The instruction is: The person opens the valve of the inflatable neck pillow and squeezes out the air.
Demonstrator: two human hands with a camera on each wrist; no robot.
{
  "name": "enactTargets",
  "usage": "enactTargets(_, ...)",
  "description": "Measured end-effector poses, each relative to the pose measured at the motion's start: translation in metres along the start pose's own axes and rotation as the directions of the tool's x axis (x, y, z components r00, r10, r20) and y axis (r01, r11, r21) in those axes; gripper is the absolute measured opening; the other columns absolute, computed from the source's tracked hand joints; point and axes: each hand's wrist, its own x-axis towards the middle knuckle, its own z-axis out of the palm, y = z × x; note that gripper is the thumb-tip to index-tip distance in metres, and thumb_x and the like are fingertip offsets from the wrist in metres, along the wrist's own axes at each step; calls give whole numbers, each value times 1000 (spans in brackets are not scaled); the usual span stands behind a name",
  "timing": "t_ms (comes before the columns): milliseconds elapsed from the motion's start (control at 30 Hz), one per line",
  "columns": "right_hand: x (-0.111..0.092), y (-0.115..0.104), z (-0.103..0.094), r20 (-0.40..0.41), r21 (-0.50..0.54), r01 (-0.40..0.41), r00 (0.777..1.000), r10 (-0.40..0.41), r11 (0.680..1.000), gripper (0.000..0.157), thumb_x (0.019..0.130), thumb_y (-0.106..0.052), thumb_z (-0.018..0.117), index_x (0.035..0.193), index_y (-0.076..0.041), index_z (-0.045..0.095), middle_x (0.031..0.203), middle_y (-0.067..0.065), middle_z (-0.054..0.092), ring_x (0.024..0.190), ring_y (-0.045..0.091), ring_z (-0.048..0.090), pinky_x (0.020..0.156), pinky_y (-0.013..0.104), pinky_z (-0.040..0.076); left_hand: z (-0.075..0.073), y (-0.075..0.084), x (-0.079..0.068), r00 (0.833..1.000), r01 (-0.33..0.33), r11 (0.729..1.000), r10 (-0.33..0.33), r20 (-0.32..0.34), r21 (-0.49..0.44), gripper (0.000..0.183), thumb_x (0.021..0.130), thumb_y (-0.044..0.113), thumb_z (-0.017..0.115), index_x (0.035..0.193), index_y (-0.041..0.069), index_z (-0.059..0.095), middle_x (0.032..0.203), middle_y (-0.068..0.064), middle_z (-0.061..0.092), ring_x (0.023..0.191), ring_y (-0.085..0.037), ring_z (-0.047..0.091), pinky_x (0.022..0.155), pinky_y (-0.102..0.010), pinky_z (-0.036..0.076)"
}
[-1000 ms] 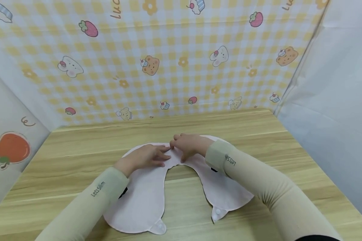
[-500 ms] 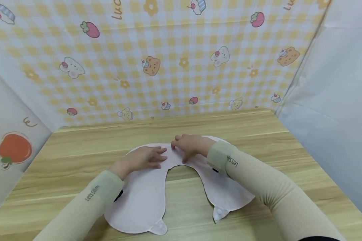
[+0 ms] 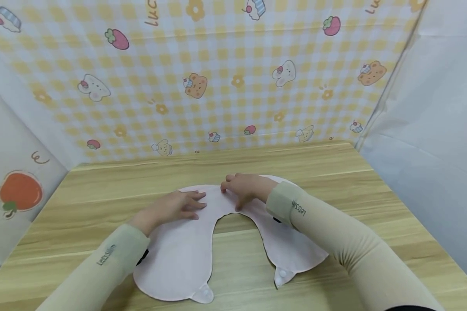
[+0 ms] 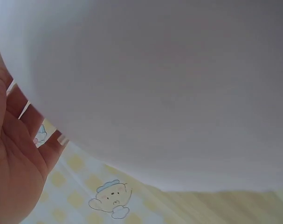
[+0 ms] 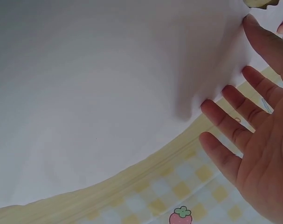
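Observation:
A pale pink U-shaped neck pillow (image 3: 179,263) lies flat, its opening towards me. Each end carries a small snap tab: the left tab (image 3: 203,294) and the right tab (image 3: 283,275). My left hand (image 3: 173,208) rests on the upper left of the curve, fingers spread and fairly straight. At the top middle, my right hand (image 3: 250,188) touches the pillow with its fingertips, the thumb near the inner edge. In the right wrist view its fingers (image 5: 222,119) reach the cloth fairly straight. The pillow (image 4: 155,93) hides part of my left hand (image 4: 17,158) in the left wrist view.
Beneath the pillow is a wood-grain table (image 3: 101,190). A yellow checked cloth (image 3: 225,99) with cartoon prints stands behind it. White sheets close off the sides, such as the right sheet (image 3: 432,129). Small black patches (image 3: 277,219) show on the pillow beside the forearms.
My left hand has slid to the left along the pillow, away from the right hand. The right hand and the pillow stay almost where they were.

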Motion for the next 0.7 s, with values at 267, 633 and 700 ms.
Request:
enactTargets(267, 1, 0, 1, 2, -16, -2, 1000, 2, 1000, 62, 83, -35, 81, 136, -23, 51, 136, 2, 50, 124, 25, 51, 105, 44, 48, 2, -10, -10, 999, 1, 1000, -2, -39, -14, 44, 88, 23, 74, 129, 9, 66, 146, -11, 53, 140, -36, 44, 111, -55, 39)
enactTargets(633, 7, -2, 1, 7, -5, 6, 1000, -6, 1000, 57, 83, -34, 81, 131, -23, 53, 132, 2, 51, 121, 22, 50, 104, 42, 47, 1, -14, -19, 998, 25, 998, -29, -58, -66, 45, 85, 19, 76, 128, 5, 66, 141, -12, 57, 139, -37, 45, 110, -53, 40)
enactTargets(700, 9, -4, 0, 9, -1, 16, 1000, -16, 1000, 56, 82, -35, 82, 130, -24, 55, 129, 2, 52, 118, 21, 52, 103, 41, 48, 1, -14, -19, 998, 28, 997, -31, -57, -66, 45, 86, 19, 76, 128, 6, 66, 141, -11, 57, 140, -37, 45, 110, -53, 40)
